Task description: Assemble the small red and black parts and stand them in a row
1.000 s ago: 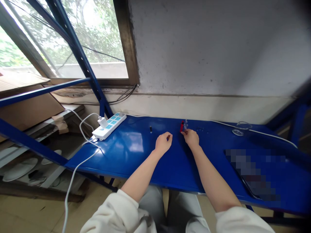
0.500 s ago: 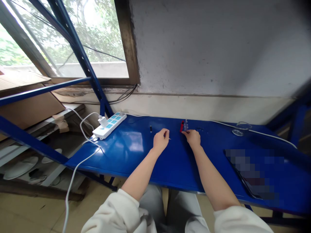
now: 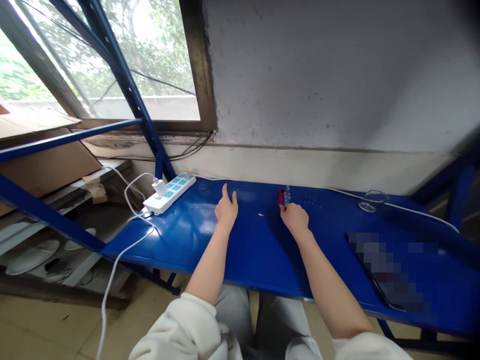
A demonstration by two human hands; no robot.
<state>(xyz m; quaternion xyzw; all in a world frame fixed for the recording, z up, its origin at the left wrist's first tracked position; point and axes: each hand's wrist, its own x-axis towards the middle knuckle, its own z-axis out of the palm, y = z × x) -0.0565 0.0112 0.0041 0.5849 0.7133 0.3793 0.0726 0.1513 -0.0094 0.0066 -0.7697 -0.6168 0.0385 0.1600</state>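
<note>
My left hand (image 3: 226,207) lies on the blue table (image 3: 210,250) with its fingers stretched forward and apart, holding nothing. A tiny pale piece (image 3: 260,214) rests on the table between my two hands. My right hand (image 3: 294,215) is curled, knuckles up, its fingertips just short of a small red part (image 3: 280,196) and a row of small clear pieces (image 3: 287,192). Whether those fingers hold anything is hidden. A small black piece seen earlier near the left hand is out of sight now.
A white and blue power strip (image 3: 170,192) with a plugged-in white charger and cable (image 3: 112,270) sits at the table's back left. A thin white wire with loops (image 3: 369,202) runs along the back right. Blue rack beams (image 3: 123,80) and cardboard (image 3: 45,165) stand at left.
My left hand let go of the tiny pale piece, left it on the table, moved left and forward and opened. My right hand has barely moved.
</note>
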